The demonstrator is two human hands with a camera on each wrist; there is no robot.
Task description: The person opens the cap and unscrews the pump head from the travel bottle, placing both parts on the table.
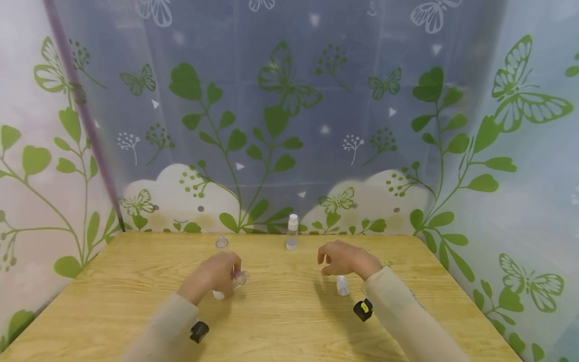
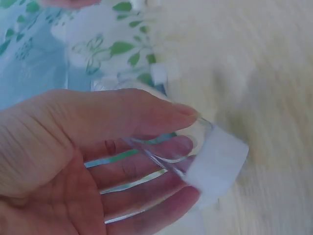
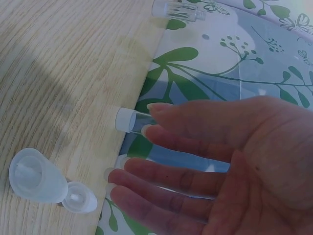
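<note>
The left hand [image 1: 217, 274] is curled round a clear bottle [image 2: 200, 139], thumb on one side and fingers on the other; the bottle is held at a tilt, just above the table [image 1: 280, 317], with its white base [image 2: 220, 161] showing past the fingertips. The right hand [image 1: 341, 257] hovers with its fingers loosely bent and parted, near a white plastic cap [image 3: 36, 176] that lies on the table with a smaller white piece [image 3: 79, 198] beside it; whether the two are joined, I cannot tell. Just beyond the left hand stands a second clear bottle [image 1: 221, 243], and a white-topped bottle [image 1: 292, 234] stands upright at the back of the table, between the hands. Behind rises a blue-grey curtain [image 1: 280, 151] printed with green leaves and butterflies.
</note>
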